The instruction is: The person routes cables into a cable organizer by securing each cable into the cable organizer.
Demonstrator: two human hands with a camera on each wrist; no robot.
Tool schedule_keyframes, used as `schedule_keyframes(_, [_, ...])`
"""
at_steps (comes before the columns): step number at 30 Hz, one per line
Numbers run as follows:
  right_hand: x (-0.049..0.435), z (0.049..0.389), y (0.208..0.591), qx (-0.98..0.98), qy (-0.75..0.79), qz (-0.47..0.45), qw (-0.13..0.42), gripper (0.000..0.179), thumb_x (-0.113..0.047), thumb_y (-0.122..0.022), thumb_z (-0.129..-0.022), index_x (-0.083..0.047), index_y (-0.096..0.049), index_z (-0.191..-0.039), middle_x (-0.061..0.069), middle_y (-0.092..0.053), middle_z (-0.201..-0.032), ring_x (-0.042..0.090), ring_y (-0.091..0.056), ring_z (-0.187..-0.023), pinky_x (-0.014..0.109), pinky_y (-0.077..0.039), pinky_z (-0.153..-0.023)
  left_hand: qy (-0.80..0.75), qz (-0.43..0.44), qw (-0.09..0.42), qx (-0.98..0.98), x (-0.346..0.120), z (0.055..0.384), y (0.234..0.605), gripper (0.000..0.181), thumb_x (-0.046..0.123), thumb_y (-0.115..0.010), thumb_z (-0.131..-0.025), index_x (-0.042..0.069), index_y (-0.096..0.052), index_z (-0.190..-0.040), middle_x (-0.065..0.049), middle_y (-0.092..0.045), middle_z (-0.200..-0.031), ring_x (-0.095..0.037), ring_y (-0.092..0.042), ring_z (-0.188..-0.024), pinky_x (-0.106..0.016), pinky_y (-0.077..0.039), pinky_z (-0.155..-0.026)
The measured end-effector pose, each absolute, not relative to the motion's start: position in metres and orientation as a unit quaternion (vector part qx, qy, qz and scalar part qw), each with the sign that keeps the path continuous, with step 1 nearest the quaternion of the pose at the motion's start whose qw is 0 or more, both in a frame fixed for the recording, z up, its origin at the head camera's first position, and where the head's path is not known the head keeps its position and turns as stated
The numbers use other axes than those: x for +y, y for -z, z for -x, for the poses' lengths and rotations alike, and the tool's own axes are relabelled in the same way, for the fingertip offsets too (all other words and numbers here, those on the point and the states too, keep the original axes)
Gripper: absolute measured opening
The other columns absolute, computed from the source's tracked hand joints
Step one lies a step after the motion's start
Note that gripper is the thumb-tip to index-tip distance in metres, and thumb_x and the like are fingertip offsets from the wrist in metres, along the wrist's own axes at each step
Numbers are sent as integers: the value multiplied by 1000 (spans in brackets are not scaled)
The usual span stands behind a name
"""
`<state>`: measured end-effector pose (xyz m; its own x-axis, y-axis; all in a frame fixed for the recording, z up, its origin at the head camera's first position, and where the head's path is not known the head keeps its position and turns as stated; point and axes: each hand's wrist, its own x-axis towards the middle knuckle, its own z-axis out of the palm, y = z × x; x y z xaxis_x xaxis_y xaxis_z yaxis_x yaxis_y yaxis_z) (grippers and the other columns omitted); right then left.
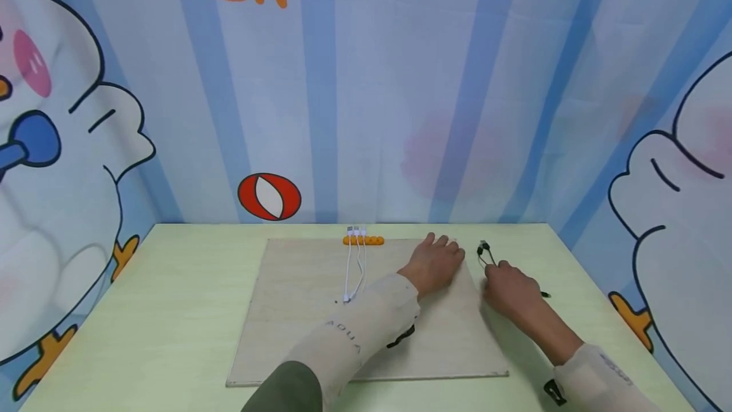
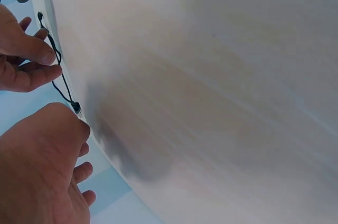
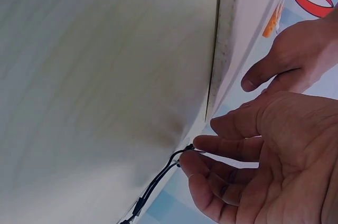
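Note:
My right hand (image 1: 511, 291) is over the table to the right of the board, pinching a black cable (image 1: 493, 255) between thumb and fingers. The cable's plug end sticks out beyond the fingers, and its other tip (image 1: 546, 294) shows behind the hand. In the left wrist view the cable (image 2: 64, 84) is doubled into thin strands. My left hand (image 1: 433, 264), fingers relaxed and holding nothing, is by the board's back right corner. To its left, an orange cable holder (image 1: 374, 241) at the board's back edge carries white cables (image 1: 348, 266) that hang forward across the board.
A flat pale wooden board (image 1: 297, 336) lies mid-table, with the light table (image 1: 189, 310) around it. Behind stands a blue striped curtain (image 1: 377, 81) with cartoon prints. The left forearm (image 1: 366, 316) crosses over the board.

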<state>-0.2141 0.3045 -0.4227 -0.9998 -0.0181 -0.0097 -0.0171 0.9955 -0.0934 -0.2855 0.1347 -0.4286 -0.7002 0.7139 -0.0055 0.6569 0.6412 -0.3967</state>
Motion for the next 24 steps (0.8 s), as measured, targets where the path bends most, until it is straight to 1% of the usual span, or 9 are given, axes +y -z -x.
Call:
schedule_keyframes(6, [310, 211, 421, 998, 55, 7, 2, 20, -6, -60, -105, 8, -71, -115, 27, -64, -101, 35, -65, -78, 53, -55, -65, -192, 384, 72, -900, 142, 283, 424, 44, 29, -40, -124, 30, -50, -167, 13, -58, -165, -11, -48, -159, -36, -36, -134])
schedule_keyframes(10, [312, 211, 422, 998, 55, 1, -1, 20, -6, -60, -105, 9, -68, -114, 27, -65, -101, 37, -66, -79, 54, -55, -66, -184, 389, 70, -900, 149, 283, 425, 45, 29, -39, -124, 32, -48, -169, 14, -58, -166, -11, -49, -159, -36, -36, -133])
schedule_keyframes(12, [314, 211, 422, 998, 57, 2, -4, 19, -7, -61, -105, 9, -67, -115, 27, -67, -102, 38, -68, -82, 54, -56, -67, -180, 393, 73, -899, 153, 283, 427, 47, 30, -40, -124, 35, -46, -171, 14, -58, -166, -11, -50, -158, -36, -37, -132])
schedule_keyframes(16, [319, 213, 426, 998, 67, 11, -18, 18, -6, -61, -105, 6, -64, -118, 25, -70, -102, 39, -71, -85, 54, -57, -67, -174, 403, 81, -895, 160, 283, 433, 49, 31, -46, -123, 42, -44, -171, 15, -59, -164, -11, -53, -154, -36, -40, -129])
schedule_keyframes(17, [323, 215, 432, 997, 68, 14, -32, 16, -6, -61, -103, 4, -64, -115, 22, -70, -99, 38, -71, -83, 54, -56, -66, -173, 407, 83, -893, 161, 283, 433, 49, 31, -47, -122, 43, -45, -170, 15, -60, -163, -11, -54, -153, -35, -40, -128])
schedule_keyframes(20, [329, 220, 439, 996, 76, 15, -39, 13, -6, -61, -102, 1, -62, -112, 19, -71, -96, 37, -70, -81, 53, -55, -65, -165, 417, 92, -889, 165, 282, 435, 45, 31, -51, -121, 42, -52, -164, 16, -62, -161, -10, -56, -150, -34, -42, -125])
schedule_keyframes(23, [336, 225, 448, 996, 78, 13, -44, 12, -7, -61, -102, -1, -62, -113, 18, -72, -94, 35, -71, -79, 52, -54, -64, -156, 423, 98, -887, 167, 281, 434, 40, 31, -52, -121, 41, -58, -159, 16, -64, -158, -10, -57, -148, -33, -42, -122])
schedule_keyframes(24, [337, 226, 448, 996, 78, 11, -35, 14, -7, -61, -103, 1, -62, -116, 19, -73, -96, 36, -71, -81, 52, -54, -63, -155, 424, 99, -887, 168, 281, 434, 39, 31, -52, -121, 41, -59, -158, 16, -64, -157, -10, -57, -147, -33, -42, -122])
